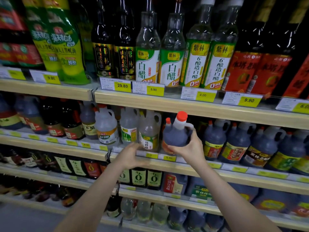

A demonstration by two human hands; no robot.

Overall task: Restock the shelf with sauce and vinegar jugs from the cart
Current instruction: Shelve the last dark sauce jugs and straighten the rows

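My right hand (189,148) grips a dark vinegar jug (176,134) with a red cap and white neck. It holds the jug upright at the front edge of the second shelf (234,169), in the gap between a pale jug (149,131) and a row of dark jugs (215,139). Behind the held jug a second red cap (168,120) shows. My left hand (132,155) hovers just left of it, fingers apart and holding nothing, in front of the pale jug's lower part. The cart is out of view.
The shelf above (200,109) overhangs the jug's cap and carries tall bottles and yellow price tags. Clear white-vinegar jugs (107,126) stand left of the gap. Lower shelves hold more bottles and jugs.
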